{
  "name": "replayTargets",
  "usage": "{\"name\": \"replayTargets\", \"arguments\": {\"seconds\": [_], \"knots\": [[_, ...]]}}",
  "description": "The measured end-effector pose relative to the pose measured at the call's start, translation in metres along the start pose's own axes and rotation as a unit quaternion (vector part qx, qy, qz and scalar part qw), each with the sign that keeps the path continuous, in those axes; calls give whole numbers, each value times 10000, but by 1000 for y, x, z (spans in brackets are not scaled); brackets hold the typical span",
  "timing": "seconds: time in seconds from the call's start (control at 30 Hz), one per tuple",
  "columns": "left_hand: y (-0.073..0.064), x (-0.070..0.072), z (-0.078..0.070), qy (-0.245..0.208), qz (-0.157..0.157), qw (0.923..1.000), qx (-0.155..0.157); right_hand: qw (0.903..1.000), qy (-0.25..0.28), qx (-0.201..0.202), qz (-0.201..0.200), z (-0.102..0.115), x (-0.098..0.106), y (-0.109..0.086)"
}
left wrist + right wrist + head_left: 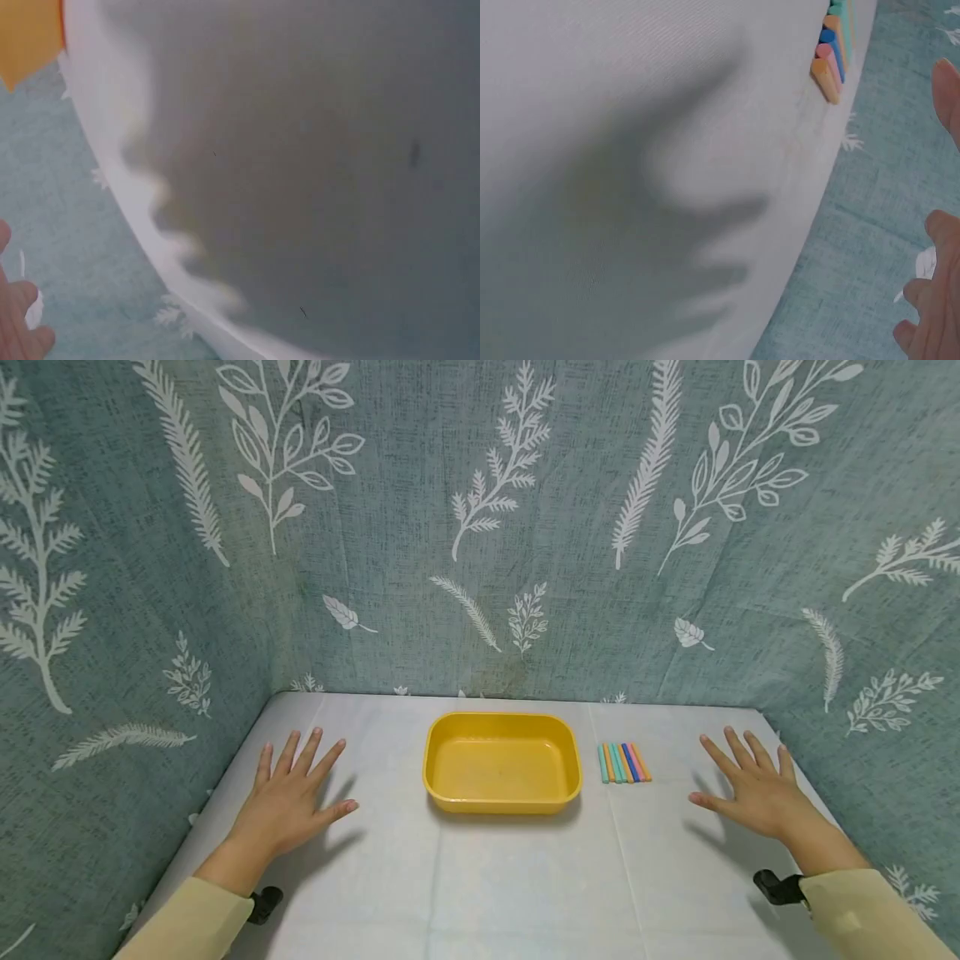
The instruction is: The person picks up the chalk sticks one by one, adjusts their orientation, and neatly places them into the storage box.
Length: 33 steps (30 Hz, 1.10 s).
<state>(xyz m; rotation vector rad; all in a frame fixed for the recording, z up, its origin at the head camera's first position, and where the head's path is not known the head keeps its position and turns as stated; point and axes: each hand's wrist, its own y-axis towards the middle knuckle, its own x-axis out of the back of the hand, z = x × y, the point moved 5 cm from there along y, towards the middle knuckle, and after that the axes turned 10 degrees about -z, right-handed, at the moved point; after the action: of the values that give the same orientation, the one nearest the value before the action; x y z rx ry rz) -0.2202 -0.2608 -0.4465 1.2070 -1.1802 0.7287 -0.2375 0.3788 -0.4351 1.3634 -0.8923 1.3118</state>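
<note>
In the head view, you have one yellow, rounded-rectangular, plastic-looking tray on a white cloth-covered table. Just right of the tray lies one row of slim, round, chalk-like sticks, side by side. You can count about eight: three teal, three orange, one blue and one pink, though they lie so close that the tally is not certain.

Your two bare hands flank the tray. Your left hand is to its left, palm down over the table, fingers splayed and released. Your right hand is well to the tray's right, also palm down with its fingers spread and free. The sticks lie between the tray and your right fingertips, apart from them; from your left fingers, they are beyond the tray.

In the left wrist view, one corner of the tray shows, with your left fingertips at the frame's edge, apart from it, and your hand's shadow on the cloth.

In the right wrist view, you see the row's end farthest from the tray: orange, pink, blue, orange, then teal. Your right thumb and fingers are extended, clear of the sticks.
</note>
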Motion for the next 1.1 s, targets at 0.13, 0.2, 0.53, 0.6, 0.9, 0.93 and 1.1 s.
{"name": "replayTargets", "arguments": {"seconds": [0.13, 0.2, 0.53, 0.6, 0.9, 0.93, 1.1], "knots": [[0, -2, -5, -69, 22, 10000, 1, 10000, 71, -20, -16, 2, 0, 1], [1, -4, -9, -114, 21, 9999, -15, 9999, 102, -14, -21, 4, -1, 2], [5, -8, -27, -369, -259, 9990, -52, 9992, 380, 8, -132, 14, -5, 6], [6, -8, -31, -408, -302, 9987, -55, 9990, 419, 4, -179, 16, -5, 7], [7, -10, -47, -562, -357, 9977, -116, 9972, 590, -16, -459, 24, -11, 14], [8, -11, -49, -605, -371, 9974, -135, 9968, 627, -15, -496, 25, -11, 15], [15, -16, -59, -793, -396, 9959, -175, 9950, 814, 0, -578, 32, -11, 21]]}}
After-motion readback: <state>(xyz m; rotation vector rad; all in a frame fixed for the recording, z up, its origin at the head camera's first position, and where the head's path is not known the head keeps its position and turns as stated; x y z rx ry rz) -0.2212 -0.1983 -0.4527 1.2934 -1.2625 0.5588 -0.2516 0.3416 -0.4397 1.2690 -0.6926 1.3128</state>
